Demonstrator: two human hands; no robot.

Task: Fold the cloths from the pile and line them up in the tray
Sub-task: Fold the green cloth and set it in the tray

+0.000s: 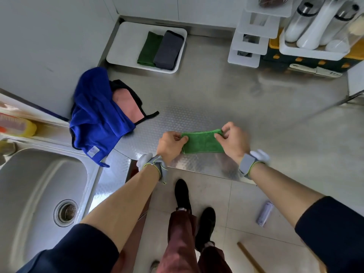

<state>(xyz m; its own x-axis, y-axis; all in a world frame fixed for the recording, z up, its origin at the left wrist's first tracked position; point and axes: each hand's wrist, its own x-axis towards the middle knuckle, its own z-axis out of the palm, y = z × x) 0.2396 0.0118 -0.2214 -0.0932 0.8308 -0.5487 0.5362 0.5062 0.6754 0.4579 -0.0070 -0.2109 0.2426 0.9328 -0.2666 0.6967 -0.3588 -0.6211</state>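
Two folded in tray (118,54): dark green cloth (149,49) and grey cloth (168,50), side by side at its right end. Green cloth (201,143) on counter (216,95), well in front of tray, partly folded; left hand (170,144) pinching one end, right hand (233,141) pinching the other. Pile (94,115) left-front of tray, blue, pink and black, not yet folded. Likely under half done. Tag (92,151) on blue one unreadable; no other legible writing.
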